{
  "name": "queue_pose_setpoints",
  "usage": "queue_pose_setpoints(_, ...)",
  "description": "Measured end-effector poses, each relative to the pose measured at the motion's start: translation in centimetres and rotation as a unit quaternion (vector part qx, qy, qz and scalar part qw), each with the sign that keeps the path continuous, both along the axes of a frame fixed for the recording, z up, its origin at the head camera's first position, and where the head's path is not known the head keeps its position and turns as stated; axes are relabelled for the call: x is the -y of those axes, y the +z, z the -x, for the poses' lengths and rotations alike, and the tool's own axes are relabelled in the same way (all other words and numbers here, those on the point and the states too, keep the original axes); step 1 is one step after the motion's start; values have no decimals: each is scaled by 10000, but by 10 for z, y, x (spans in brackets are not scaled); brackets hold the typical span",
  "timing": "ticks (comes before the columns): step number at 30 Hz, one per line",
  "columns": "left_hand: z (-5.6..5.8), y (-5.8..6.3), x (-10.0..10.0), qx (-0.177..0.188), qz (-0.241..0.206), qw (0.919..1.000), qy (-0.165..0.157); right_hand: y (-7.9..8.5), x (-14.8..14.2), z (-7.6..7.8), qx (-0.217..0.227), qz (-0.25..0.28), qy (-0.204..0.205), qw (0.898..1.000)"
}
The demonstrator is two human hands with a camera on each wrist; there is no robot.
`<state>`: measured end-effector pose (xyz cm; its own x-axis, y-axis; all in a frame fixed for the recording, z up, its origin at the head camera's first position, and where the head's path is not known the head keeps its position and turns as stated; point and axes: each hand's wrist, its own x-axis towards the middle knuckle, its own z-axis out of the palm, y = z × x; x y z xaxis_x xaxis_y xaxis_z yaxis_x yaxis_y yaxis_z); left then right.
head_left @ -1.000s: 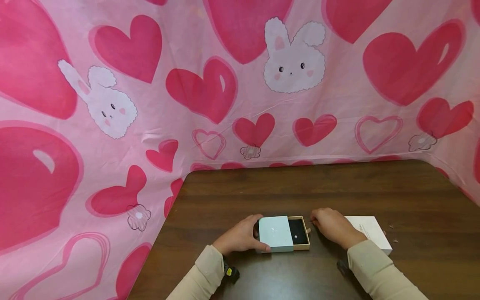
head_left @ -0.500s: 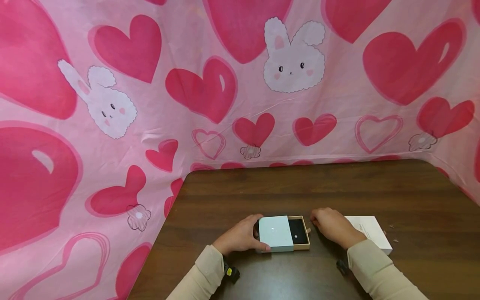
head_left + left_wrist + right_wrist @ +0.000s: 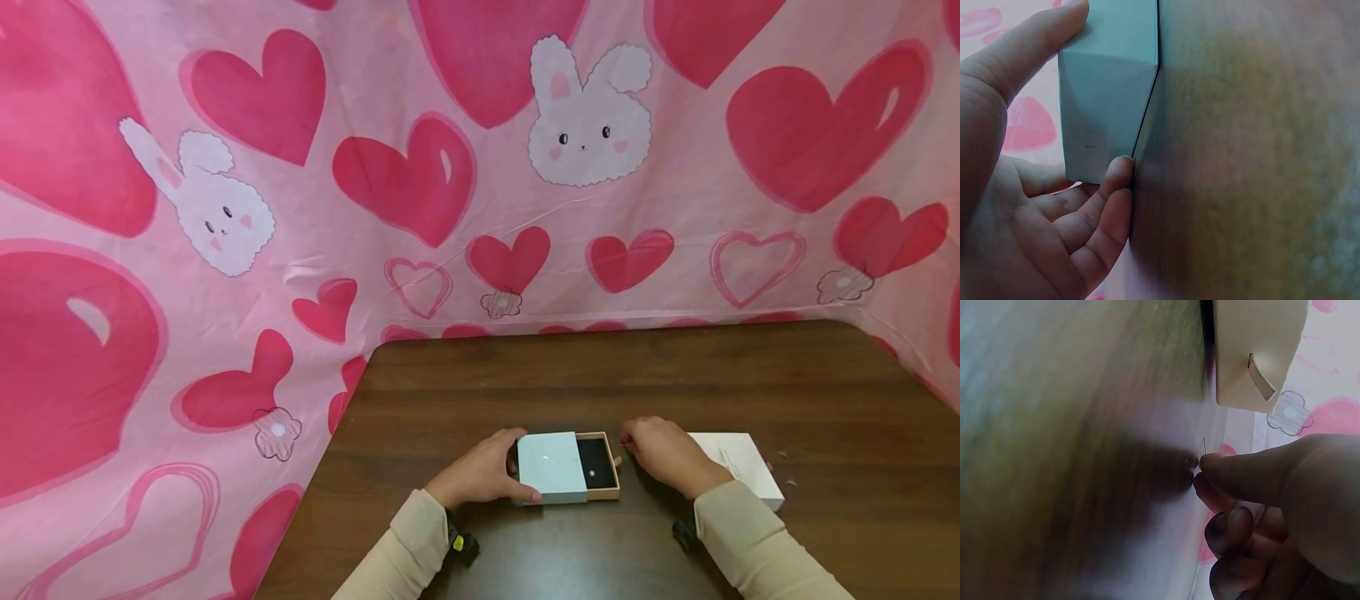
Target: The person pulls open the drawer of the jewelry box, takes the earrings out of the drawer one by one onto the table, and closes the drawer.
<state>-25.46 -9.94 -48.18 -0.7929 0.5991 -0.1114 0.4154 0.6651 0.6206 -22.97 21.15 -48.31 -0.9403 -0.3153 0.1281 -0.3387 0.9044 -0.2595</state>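
Note:
A pale blue sliding box (image 3: pixel 550 468) lies on the table, its cardboard drawer (image 3: pixel 603 495) pulled partway out to the right. Inside the drawer sits a black pad (image 3: pixel 597 454) with a small pearl-like bead (image 3: pixel 591 473) on it. My left hand (image 3: pixel 480 471) holds the sleeve's left end, thumb on the near side; the left wrist view shows curled fingers by the far lower edge. Just right of the drawer's ribbon tab (image 3: pixel 1262 380), my right hand (image 3: pixel 667 454) pinches a thin metal wire with a bent tip (image 3: pixel 1204 445) between thumb and forefinger. The rest of that wire is hidden.
A white box (image 3: pixel 742 462) with small print lies behind the right wrist, partly covered by it. Several tiny scraps (image 3: pixel 791 482) are scattered to its right. The brown wooden table (image 3: pixel 600 375) ends at a pink cloth (image 3: pixel 510 200) with hearts and rabbits.

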Motion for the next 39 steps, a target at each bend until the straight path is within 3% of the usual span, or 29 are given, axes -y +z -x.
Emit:
queue_pose_setpoints(14,-1,0,0,24,31,10000,21,3,2,0,199,40,-104,9997)
queue_pose_setpoints(27,0,0,0,5,54,10000,11,0,2,1,-30,73,-12,10000)
queue_pose_setpoints(39,-1,1,-1,-96,66,9999,-53,2,2,-2,49,156,-30,9999)
